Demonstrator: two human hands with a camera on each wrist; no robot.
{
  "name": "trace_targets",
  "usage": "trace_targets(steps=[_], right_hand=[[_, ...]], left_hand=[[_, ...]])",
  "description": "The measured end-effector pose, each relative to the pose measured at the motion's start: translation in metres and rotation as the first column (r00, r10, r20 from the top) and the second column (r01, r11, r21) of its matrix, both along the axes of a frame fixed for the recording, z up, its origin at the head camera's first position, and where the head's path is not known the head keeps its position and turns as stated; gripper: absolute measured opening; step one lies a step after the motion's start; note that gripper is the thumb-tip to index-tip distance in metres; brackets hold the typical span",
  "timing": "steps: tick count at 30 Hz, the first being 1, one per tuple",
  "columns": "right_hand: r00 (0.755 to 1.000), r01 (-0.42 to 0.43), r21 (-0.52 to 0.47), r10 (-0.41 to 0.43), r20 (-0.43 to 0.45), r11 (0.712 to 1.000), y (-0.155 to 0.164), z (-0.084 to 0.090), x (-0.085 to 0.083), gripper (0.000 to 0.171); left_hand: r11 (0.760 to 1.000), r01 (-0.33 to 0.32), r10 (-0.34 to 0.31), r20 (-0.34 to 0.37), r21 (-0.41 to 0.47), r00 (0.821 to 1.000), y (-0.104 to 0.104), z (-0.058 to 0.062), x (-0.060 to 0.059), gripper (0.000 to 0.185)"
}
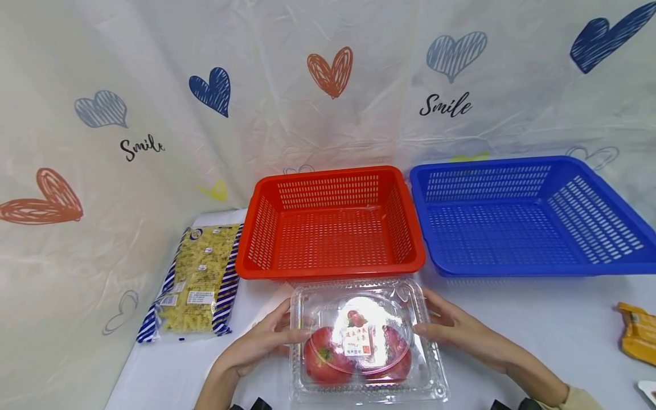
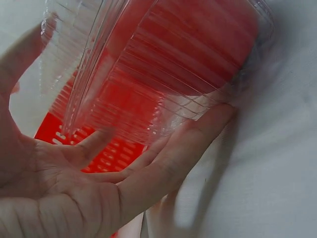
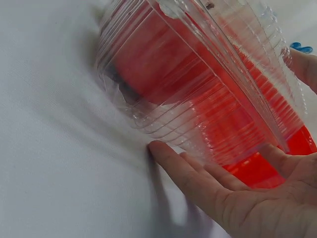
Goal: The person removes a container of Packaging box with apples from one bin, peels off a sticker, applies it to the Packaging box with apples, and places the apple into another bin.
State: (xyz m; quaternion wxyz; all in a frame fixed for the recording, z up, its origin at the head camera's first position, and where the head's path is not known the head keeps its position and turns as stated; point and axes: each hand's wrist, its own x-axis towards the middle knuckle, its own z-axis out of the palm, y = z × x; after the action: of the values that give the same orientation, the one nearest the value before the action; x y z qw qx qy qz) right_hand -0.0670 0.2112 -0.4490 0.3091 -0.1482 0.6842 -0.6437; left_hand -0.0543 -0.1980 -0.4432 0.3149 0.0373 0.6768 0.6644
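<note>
A clear plastic clamshell box with a printed label on its lid stands in front of the red basket. Two red apples, one on the left and one on the right, show through it. My left hand holds the box's left side, thumb on the lid edge and fingers low along the side. On the opposite side my right hand grips it the same way. In both wrist views, fingertips touch the ribbed lower wall of the box close to the white tabletop.
Behind the box sits a red basket, beside a blue basket at right. A bag of yellow pasta lies at left. An orange packet and a white item lie at the right edge. A heart-printed cloth hangs behind.
</note>
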Motion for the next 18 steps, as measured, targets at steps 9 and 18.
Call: trace_targets(steps=[9, 18], right_hand=[[0.997, -0.034, 0.004, 0.034, 0.063, 0.999, -0.0028, -0.0022, 0.0003, 0.086], [0.996, -0.052, -0.002, 0.052, 0.075, 0.999, -0.0051, -0.0016, 0.0036, 0.088]], left_hand=[[0.993, 0.052, -0.055, 0.030, 0.106, 0.998, -0.0036, -0.0002, 0.0006, 0.094], [0.989, 0.041, -0.042, 0.002, 0.139, 0.999, -0.0001, -0.0002, 0.0025, 0.089]])
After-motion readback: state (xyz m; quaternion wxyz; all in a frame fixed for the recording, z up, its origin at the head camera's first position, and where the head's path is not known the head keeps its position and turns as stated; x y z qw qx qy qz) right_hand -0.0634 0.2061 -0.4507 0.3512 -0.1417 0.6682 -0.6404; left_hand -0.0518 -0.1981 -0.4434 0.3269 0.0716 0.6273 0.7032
